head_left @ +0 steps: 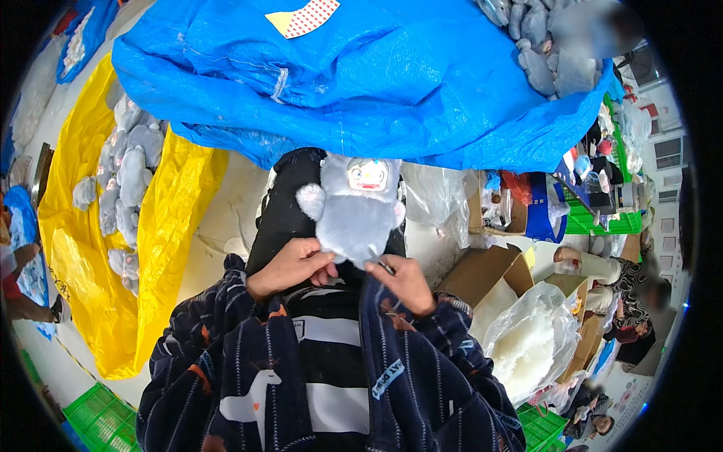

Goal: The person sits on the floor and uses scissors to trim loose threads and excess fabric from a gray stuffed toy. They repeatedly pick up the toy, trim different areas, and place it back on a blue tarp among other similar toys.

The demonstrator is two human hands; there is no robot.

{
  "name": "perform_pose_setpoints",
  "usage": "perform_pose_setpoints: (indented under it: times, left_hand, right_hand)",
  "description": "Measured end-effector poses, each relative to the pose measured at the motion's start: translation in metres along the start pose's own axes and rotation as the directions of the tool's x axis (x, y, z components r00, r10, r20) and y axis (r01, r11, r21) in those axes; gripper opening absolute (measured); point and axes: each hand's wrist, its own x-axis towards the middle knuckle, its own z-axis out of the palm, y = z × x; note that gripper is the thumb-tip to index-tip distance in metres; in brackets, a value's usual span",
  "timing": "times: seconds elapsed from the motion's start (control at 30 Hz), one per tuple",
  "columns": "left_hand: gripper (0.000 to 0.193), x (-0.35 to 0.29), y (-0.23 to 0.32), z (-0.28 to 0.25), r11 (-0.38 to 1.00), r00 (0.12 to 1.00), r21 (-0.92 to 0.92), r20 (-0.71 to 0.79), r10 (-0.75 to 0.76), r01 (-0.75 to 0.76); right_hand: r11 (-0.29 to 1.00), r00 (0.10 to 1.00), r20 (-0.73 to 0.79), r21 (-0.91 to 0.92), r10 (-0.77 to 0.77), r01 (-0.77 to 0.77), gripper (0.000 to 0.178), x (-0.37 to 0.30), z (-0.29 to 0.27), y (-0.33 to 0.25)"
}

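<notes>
A fluffy grey plush toy (pixel 354 226) lies on my lap, its printed face upward and its head pointing away from me. My left hand (pixel 292 268) pinches the toy's lower edge between thumb and fingers. At the other side of that edge is my right hand (pixel 407 285), closed round a small dark tool (pixel 386 267) whose kind I cannot make out. Its fingertips touch the plush fabric near the bottom seam. The tool's tip is too small to see clearly.
A blue tarp (pixel 361 98) spreads ahead, with grey plush pieces (pixel 536 68) at its right. To my left, a yellow sack (pixel 177 203) holds several grey plush toys (pixel 132 173). A cardboard box (pixel 489 279) and a clear bag of white stuffing (pixel 527 346) stand at right. Other people sit farther right.
</notes>
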Motion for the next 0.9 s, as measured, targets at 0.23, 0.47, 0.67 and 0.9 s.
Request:
perform_pose_setpoints:
  times: [0.23,0.47,0.67,0.9]
  left_hand:
    - [0.017,-0.014,0.0,0.003,0.951,0.991,-0.297,0.069,0.11,-0.085]
    - [0.019,-0.053,0.005,-0.018,0.789,0.949,-0.537,-0.255,0.186,-0.299]
    - [0.017,-0.04,0.018,0.005,0.809,0.926,-0.463,-0.078,0.37,-0.362]
    - [0.032,-0.059,0.038,0.004,0.299,0.502,0.849,-0.047,0.863,-0.435]
  right_hand:
    - [0.901,0.993,-0.052,0.427,0.11,-0.077,0.015,-0.001,0.006,-0.013]
    - [0.707,0.968,0.069,0.671,0.24,-0.223,0.023,-0.004,-0.018,-0.027]
    - [0.852,0.939,0.289,0.429,0.185,-0.3,0.03,0.001,0.003,-0.06]
    - [0.554,0.943,0.26,0.764,0.207,-0.332,0.016,-0.004,0.0,-0.063]
